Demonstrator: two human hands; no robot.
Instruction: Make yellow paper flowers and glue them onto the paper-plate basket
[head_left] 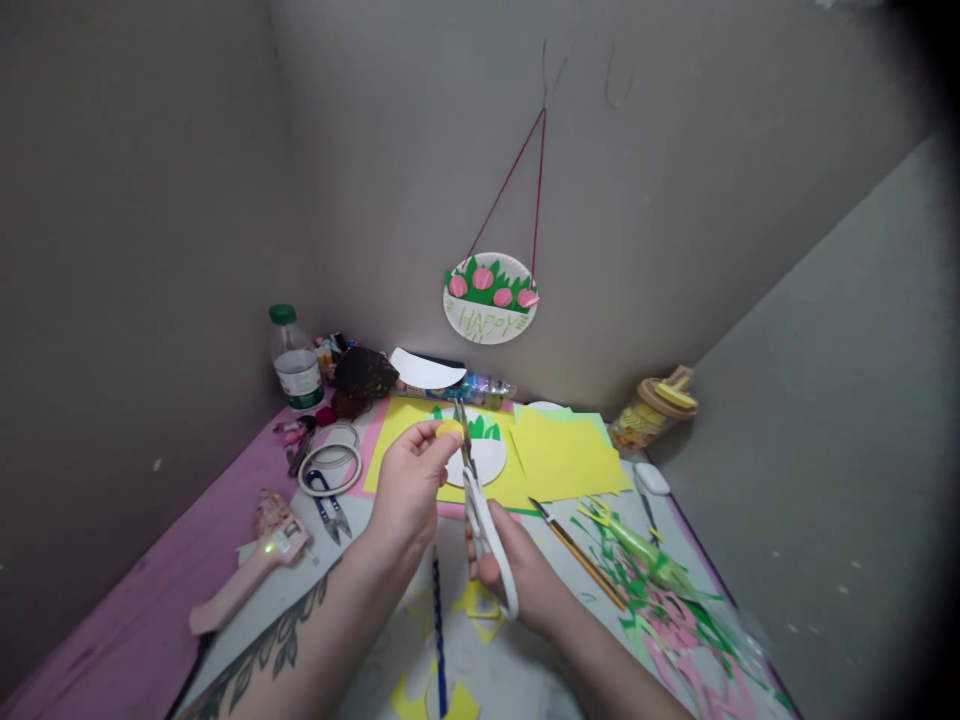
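Note:
My left hand (411, 487) pinches a small yellow paper piece (448, 431) between thumb and fingers. My right hand (517, 575) grips white-handled scissors (480, 510) whose blades point up and meet the yellow piece. Both hands hover above the table, in front of a white paper plate with green paper grass (484, 447) lying on yellow paper sheets (566, 455).
A pink glue gun (247, 575) lies at the left, near tape rolls (330, 470) and small snips (328, 505). A bottle (296, 362) stands at the back left. Pencils (577, 552) and green and pink paper scraps (667, 600) lie at the right. A decorated plate (491, 298) hangs on the wall.

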